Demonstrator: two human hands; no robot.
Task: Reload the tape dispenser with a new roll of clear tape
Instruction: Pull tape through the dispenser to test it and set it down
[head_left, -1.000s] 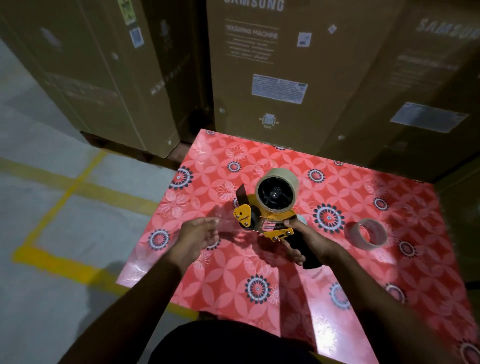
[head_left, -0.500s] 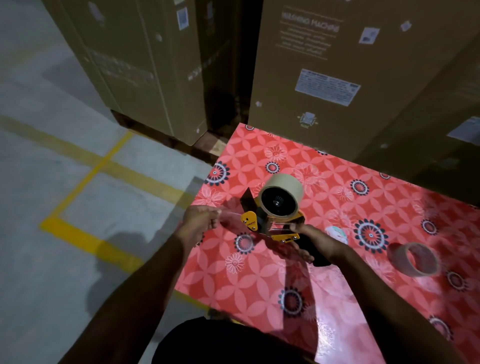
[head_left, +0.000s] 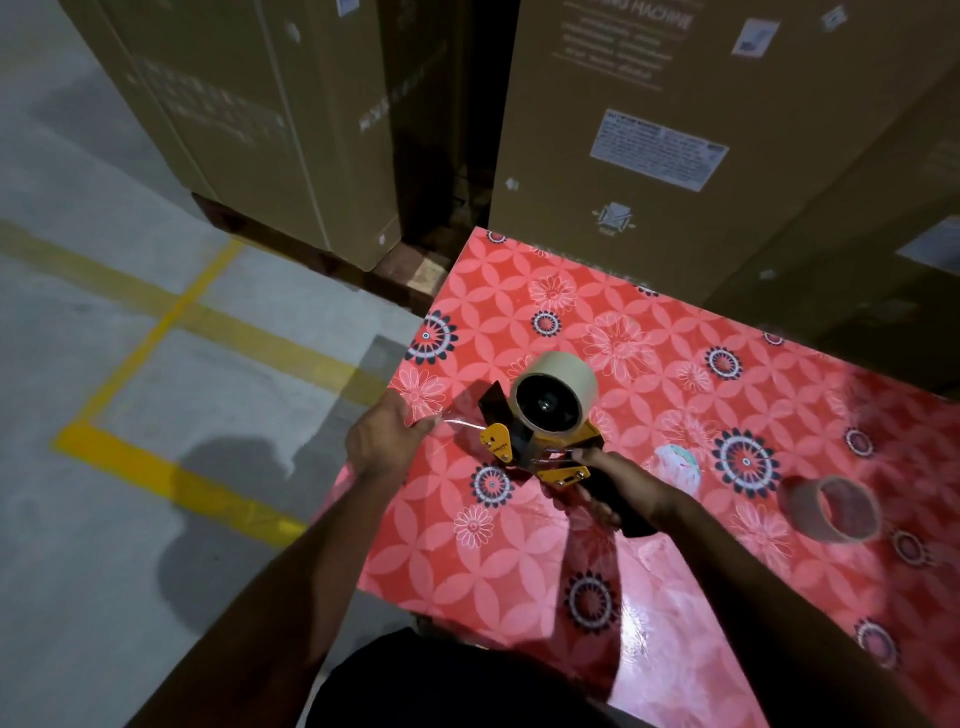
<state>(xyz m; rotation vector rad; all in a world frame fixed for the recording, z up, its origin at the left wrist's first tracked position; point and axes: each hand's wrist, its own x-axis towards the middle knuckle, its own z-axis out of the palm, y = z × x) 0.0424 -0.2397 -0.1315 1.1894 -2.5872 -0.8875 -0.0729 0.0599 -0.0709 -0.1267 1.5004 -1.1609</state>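
Note:
An orange and black tape dispenser hangs above the red flowered table, with a roll of clear tape on its black hub. My right hand grips the dispenser's black handle. My left hand, to the left of the dispenser, pinches the free end of the clear tape strip, which stretches from the dispenser's front to my fingers. A second, nearly empty tape ring lies on the table at the right.
Tall cardboard appliance boxes stand right behind the table and to the left. Grey concrete floor with yellow lines lies left of the table. A small pale crumpled piece rests on the table beside my right wrist.
My left hand has pulled the tape strip further out to the left, away from the dispenser. The head camera has swung left, so table and spare ring sit further right.

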